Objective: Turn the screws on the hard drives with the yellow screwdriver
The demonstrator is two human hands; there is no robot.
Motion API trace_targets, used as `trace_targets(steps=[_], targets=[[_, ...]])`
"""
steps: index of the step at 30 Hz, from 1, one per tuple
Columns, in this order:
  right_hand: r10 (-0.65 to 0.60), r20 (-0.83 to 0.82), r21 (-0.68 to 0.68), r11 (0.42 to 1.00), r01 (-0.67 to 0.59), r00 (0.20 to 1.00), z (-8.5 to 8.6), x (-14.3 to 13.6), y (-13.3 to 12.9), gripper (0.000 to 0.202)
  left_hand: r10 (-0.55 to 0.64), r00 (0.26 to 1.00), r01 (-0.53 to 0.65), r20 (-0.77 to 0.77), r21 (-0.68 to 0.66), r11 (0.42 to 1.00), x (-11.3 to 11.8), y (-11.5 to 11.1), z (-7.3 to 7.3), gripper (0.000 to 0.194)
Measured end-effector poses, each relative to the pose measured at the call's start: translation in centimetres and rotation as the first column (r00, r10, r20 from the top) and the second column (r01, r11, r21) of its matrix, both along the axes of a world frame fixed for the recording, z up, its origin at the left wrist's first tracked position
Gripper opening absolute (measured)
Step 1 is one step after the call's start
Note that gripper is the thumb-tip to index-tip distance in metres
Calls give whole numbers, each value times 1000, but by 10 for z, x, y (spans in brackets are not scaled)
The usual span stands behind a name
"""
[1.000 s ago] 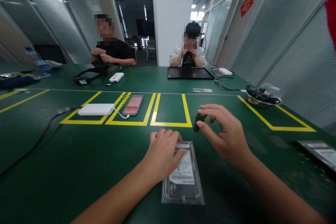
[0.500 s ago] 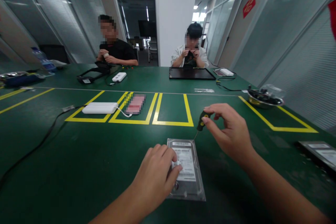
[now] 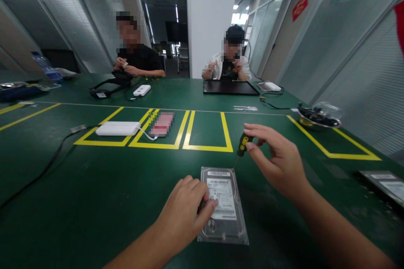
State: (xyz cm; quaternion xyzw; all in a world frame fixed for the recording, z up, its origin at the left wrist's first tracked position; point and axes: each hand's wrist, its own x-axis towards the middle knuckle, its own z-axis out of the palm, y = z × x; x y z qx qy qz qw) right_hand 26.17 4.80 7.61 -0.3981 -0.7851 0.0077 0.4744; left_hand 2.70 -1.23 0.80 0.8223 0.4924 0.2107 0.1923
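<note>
A silver hard drive (image 3: 225,227) lies flat on the green table, its white label facing up. My left hand (image 3: 187,208) holds it at the left side, fingers curled and thumb resting on the label. In my right hand (image 3: 277,157) is a screwdriver (image 3: 243,145) with a dark green and yellow handle, pinched between thumb and fingers. Its thin shaft slants down to the drive's far right corner, where the tip meets the edge; any screw there is too small to make out.
Another hard drive (image 3: 386,185) lies at the right edge. A metal bowl (image 3: 318,122) with dark parts stands at back right. Ahead are a white power bank (image 3: 117,128), a phone (image 3: 162,124) and yellow tape frames. Two people sit opposite; a black panel (image 3: 230,87) lies before one.
The screwdriver handle has turned in my right fingers, showing its yellow marks differently. My left thumb has shifted slightly left on the drive. The right-hand person opposite has moved their hands apart.
</note>
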Motion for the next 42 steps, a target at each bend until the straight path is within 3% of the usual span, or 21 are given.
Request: trace_targets(steps=[5, 15, 42], targets=[[-25, -5, 36, 999, 25, 1000, 0, -1, 0, 17, -2, 1000, 2, 8, -18, 1000, -1, 0, -1, 16], [22, 57, -1, 1000, -22, 998, 0, 1, 0, 30, -20, 1000, 20, 8, -14, 1000, -1, 1, -2, 16], [-66, 61, 66, 996, 62, 996, 3, -2, -3, 19, -30, 999, 29, 20, 3, 1000, -1, 0, -7, 15]])
